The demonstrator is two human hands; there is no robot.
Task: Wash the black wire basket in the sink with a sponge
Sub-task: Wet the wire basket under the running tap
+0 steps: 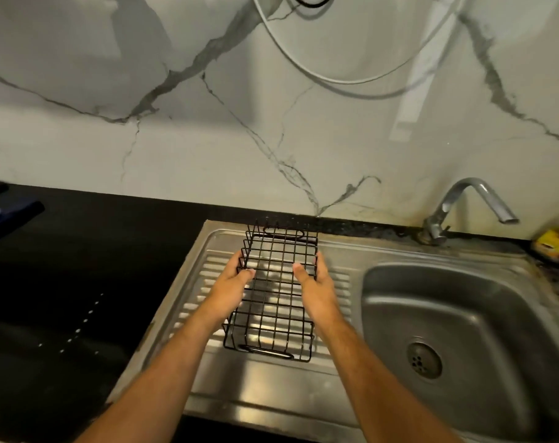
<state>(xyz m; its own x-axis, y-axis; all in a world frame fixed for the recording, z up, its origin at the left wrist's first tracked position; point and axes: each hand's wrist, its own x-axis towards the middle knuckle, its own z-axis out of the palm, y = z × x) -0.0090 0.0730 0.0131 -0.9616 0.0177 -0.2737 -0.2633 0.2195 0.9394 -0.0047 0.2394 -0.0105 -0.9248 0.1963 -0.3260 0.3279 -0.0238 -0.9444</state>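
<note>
Black wire basket: light, stiff, open-mesh | left hand, right hand fingers curled on long sides | hold rims.

Black wire basket: rectangular grid, apparently upside down, lying lengthwise on ribbed drainboard left of sink bowl.
</note>
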